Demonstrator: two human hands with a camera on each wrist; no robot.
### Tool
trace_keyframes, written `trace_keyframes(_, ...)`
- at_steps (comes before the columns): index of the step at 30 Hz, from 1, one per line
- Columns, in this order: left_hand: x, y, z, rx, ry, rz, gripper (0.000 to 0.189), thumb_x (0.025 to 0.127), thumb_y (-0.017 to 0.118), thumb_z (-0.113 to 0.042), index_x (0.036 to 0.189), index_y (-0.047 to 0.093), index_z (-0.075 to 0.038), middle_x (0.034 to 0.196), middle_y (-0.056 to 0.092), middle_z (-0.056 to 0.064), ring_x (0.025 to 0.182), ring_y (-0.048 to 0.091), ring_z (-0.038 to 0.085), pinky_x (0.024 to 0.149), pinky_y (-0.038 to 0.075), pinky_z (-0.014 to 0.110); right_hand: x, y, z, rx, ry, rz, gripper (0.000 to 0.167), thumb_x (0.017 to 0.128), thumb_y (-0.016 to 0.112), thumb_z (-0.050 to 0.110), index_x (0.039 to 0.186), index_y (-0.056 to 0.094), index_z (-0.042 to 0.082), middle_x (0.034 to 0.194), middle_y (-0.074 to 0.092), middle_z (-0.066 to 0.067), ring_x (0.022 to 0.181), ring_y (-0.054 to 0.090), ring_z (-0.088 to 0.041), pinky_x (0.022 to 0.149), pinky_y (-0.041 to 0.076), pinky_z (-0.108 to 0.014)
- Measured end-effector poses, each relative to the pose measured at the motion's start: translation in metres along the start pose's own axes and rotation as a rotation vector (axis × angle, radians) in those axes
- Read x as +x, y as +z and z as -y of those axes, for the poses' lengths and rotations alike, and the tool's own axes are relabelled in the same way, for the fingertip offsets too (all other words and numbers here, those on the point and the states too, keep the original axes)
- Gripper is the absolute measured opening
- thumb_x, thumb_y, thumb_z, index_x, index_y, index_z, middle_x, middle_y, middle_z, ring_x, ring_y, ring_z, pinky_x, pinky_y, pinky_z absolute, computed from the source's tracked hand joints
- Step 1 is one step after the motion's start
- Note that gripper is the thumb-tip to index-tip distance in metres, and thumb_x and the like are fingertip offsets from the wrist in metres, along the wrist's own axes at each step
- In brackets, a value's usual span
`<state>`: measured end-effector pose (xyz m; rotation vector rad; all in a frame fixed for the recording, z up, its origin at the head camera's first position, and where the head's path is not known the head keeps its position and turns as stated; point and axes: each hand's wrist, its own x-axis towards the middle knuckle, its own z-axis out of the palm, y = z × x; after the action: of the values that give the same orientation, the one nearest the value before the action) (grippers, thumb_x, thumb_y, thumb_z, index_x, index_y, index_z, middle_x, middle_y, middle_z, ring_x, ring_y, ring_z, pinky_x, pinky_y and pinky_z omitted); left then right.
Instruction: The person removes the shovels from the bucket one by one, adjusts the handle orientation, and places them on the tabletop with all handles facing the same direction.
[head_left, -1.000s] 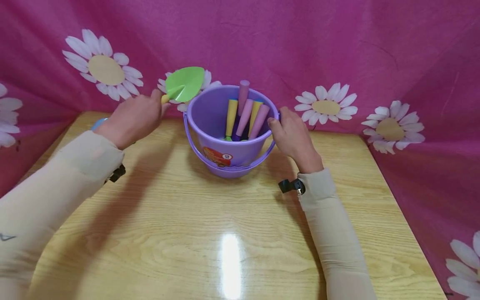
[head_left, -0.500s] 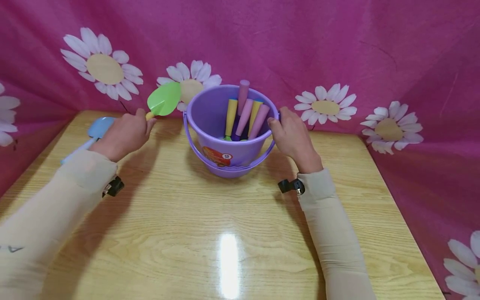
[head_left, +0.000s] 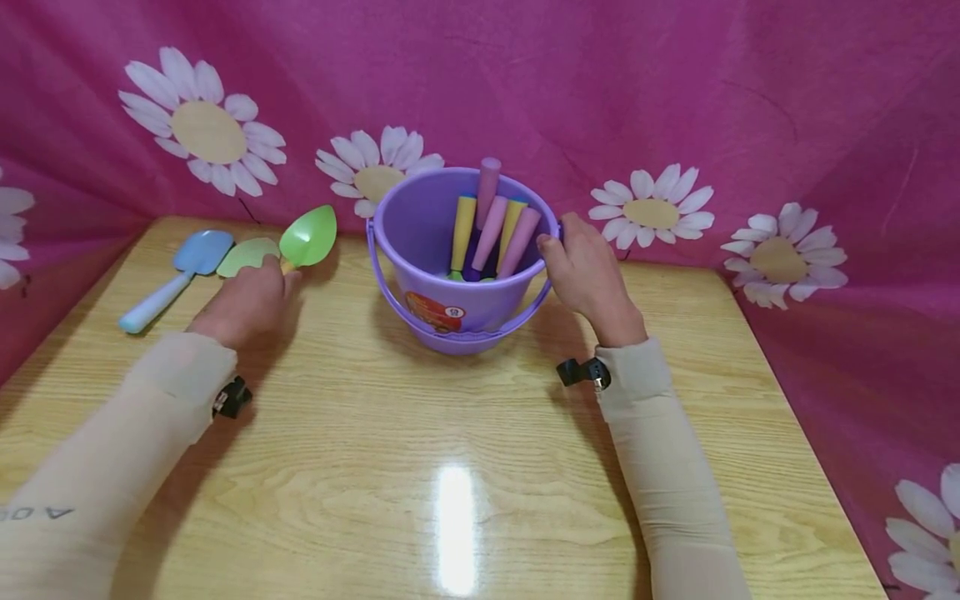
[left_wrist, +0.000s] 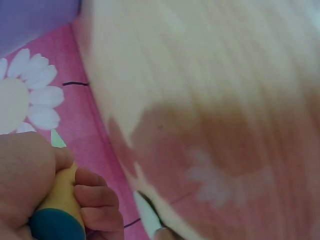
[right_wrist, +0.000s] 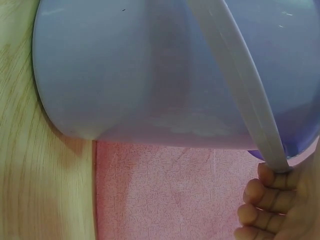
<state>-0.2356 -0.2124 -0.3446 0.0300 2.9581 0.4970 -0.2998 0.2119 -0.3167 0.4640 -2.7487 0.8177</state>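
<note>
My left hand (head_left: pixel 247 304) grips the yellow handle (left_wrist: pixel 64 190) of a toy trowel, its teal end showing below the palm in the left wrist view. The trowel's bright green blade (head_left: pixel 309 237) points away, low over the table's back left. A pale green shovel blade (head_left: pixel 246 255) lies beside it, its handle hidden by the hand. My right hand (head_left: pixel 588 271) holds the right rim of a purple bucket (head_left: pixel 465 304), thumb at the rim and fingers curled outside by the handle joint. Several yellow and pink tool handles (head_left: pixel 491 229) stand inside the bucket.
A blue toy shovel (head_left: pixel 174 282) lies on the wooden table (head_left: pixel 420 450) at the left, near its back left corner. A pink cloth with white daisies (head_left: pixel 517 92) hangs right behind the table. The bucket's purple carrying handle (head_left: pixel 468 337) hangs down in front.
My left hand has carried the green trowel left and down from beside the bucket to the table's back left, uncovering the blue and pale green shovels. The right hand has stayed on the rim.
</note>
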Motion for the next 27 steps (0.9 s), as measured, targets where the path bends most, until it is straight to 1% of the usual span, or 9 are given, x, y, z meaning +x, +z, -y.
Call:
trace_keyframes(2,0.001,0.004,0.003,0.019,-0.017,0.01,0.048,0.11,0.031,-0.032,0.12,0.039,0.014,0.086,0.052,0.029,0.074,0.056,0.039,0.068,0.048,0.051,0.0,0.0,0.0,0.003,0.005,0.004,0.041,0.1,0.038,0.04,0.105,0.052,0.001,0.092,0.053,-0.015,0.086,0.052,-0.032,0.075,0.043,-0.042)
trace_keyframes(6,0.002,0.01,0.008,0.075,-0.025,0.004,0.049,0.11,0.032,-0.031,0.12,0.039,0.016,0.089,0.056,0.033,0.076,0.058,0.044,0.068,0.05,0.056,-0.001,0.0,0.0,0.002,0.008,0.007,0.042,0.1,0.038,0.04,0.106,0.053,0.002,0.092,0.053,-0.015,0.086,0.052,-0.031,0.075,0.043,-0.041)
trace_keyframes(9,0.004,0.014,0.011,0.127,-0.021,0.002,0.051,0.109,0.031,-0.03,0.12,0.039,0.018,0.092,0.059,0.04,0.08,0.062,0.052,0.071,0.053,0.063,0.0,0.0,0.0,-0.002,0.004,0.004,0.042,0.1,0.038,0.04,0.105,0.053,0.002,0.092,0.053,-0.015,0.086,0.052,-0.031,0.075,0.043,-0.042)
trace_keyframes(11,0.005,0.015,0.012,0.152,-0.023,0.012,0.053,0.109,0.03,-0.029,0.123,0.037,0.021,0.095,0.06,0.044,0.086,0.064,0.057,0.075,0.054,0.067,0.0,0.0,-0.001,-0.003,-0.001,0.001,0.042,0.1,0.038,0.04,0.105,0.053,0.002,0.092,0.053,-0.015,0.086,0.052,-0.032,0.075,0.043,-0.042)
trace_keyframes(13,0.006,0.017,0.013,0.164,-0.034,0.036,0.056,0.109,0.028,-0.028,0.129,0.034,0.024,0.103,0.061,0.047,0.095,0.064,0.06,0.084,0.052,0.07,0.0,0.0,-0.001,-0.004,-0.003,-0.002,0.042,0.1,0.038,0.04,0.104,0.053,0.001,0.091,0.053,-0.015,0.086,0.053,-0.032,0.076,0.043,-0.043)
trace_keyframes(15,0.008,0.019,0.014,0.156,-0.045,0.065,0.061,0.109,0.026,-0.027,0.137,0.027,0.028,0.111,0.059,0.049,0.103,0.062,0.062,0.093,0.05,0.071,0.0,0.001,-0.001,-0.003,-0.007,-0.007,0.042,0.1,0.039,0.04,0.104,0.053,0.001,0.091,0.054,-0.016,0.086,0.053,-0.033,0.076,0.043,-0.043)
trace_keyframes(18,0.01,0.021,0.015,0.134,-0.065,0.1,0.066,0.109,0.025,-0.026,0.144,0.017,0.029,0.119,0.055,0.051,0.112,0.059,0.064,0.1,0.046,0.07,0.001,0.001,0.0,-0.003,-0.011,-0.011,0.042,0.1,0.039,0.04,0.103,0.053,0.001,0.091,0.054,-0.017,0.087,0.054,-0.033,0.077,0.044,-0.044)
trace_keyframes(21,0.012,0.021,0.014,0.11,-0.088,0.113,0.066,0.109,0.025,-0.026,0.145,0.014,0.029,0.122,0.052,0.054,0.114,0.057,0.065,0.101,0.046,0.07,0.001,0.001,0.0,-0.006,-0.013,-0.017,0.042,0.1,0.039,0.04,0.103,0.054,0.001,0.091,0.054,-0.017,0.088,0.054,-0.034,0.077,0.044,-0.045)
trace_keyframes(27,0.016,0.02,0.01,0.114,-0.128,0.15,0.069,0.109,0.025,-0.026,0.148,0.007,0.028,0.129,0.048,0.055,0.119,0.055,0.066,0.104,0.045,0.069,0.002,0.0,0.001,-0.013,-0.007,-0.024,0.042,0.099,0.04,0.041,0.102,0.054,0.002,0.091,0.055,-0.017,0.088,0.055,-0.034,0.078,0.044,-0.046)
